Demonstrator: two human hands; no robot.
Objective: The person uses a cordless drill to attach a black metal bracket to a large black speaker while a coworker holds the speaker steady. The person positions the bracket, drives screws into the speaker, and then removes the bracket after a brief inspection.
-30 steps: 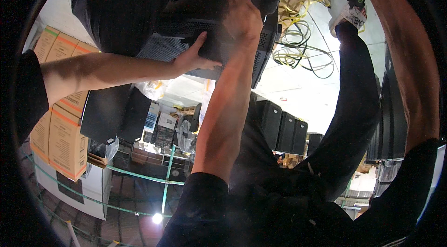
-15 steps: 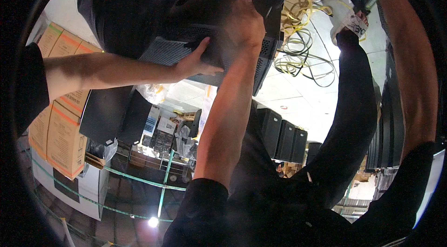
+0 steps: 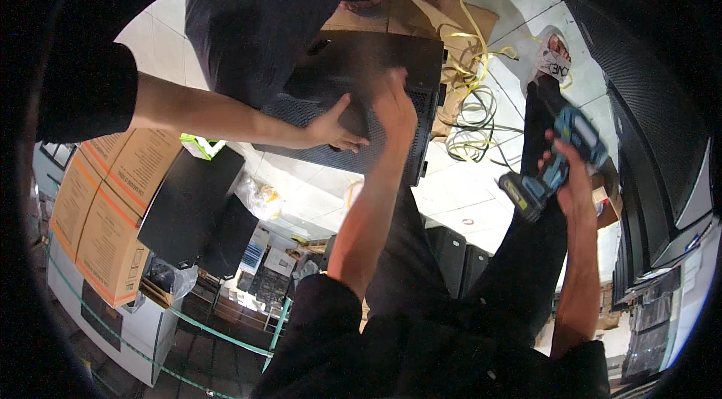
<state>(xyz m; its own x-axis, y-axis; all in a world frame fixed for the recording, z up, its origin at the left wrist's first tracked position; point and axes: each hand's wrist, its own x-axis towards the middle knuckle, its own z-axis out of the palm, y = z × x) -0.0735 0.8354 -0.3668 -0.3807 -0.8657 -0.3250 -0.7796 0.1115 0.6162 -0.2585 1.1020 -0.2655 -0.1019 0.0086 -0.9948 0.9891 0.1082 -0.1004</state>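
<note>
A large black speaker cabinet (image 3: 417, 60) with a perforated grille lies on its side in the upper middle. My left hand (image 3: 395, 112) is over its grille, fingers stretched out and a little blurred, with nothing seen in them; contact with the surface is unclear. In my right hand (image 3: 575, 179) is a teal and black cordless drill (image 3: 553, 171), gripped by the handle above my right leg. From the left, another person's hand (image 3: 337, 130) rests spread on the grille, close to my left hand.
Yellow and black cables (image 3: 475, 124) lie coiled on white floor tiles right of the cabinet. Flattened cardboard (image 3: 410, 8) is at its far side. Stacked cartons (image 3: 113, 215) and dark panels (image 3: 188, 211) stand left. More black speakers (image 3: 639, 83) line the right.
The drill has come down from the cabinet's far right side to above my right leg. My left hand's fingers have straightened out. The whole view has shifted.
</note>
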